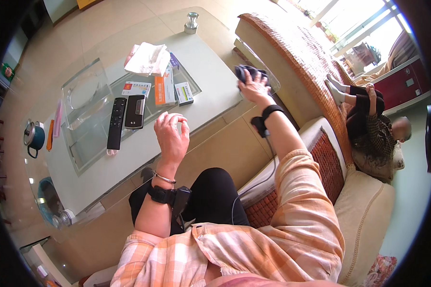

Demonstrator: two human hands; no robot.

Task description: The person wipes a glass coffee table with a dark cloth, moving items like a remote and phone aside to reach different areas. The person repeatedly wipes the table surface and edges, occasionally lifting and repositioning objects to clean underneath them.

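Note:
My right hand [253, 88] is spread over a bunched dark cloth [250, 71] at the right end of the glass-topped coffee table [215, 82]. My left hand [172, 136] hovers by the table's near edge, fingers loosely curled and a gap inside the thumb; I see nothing in it. Left of it lie a black remote control [116, 123] and a dark case [134, 111]. Beyond are an orange-and-white box [164, 88], a small white-and-green box [184, 94], a flat white box [136, 88] and a crumpled white tissue [149, 59], partly hiding a purple box [174, 61].
A clear plastic tray [86, 93], a pink strip [58, 118], an orange utility knife [50, 134] and a teal lidded pot [35, 136] occupy the left end. A sofa [287, 64] borders the right, where another person [370, 125] sits. A cable [273, 158] hangs from my right wrist.

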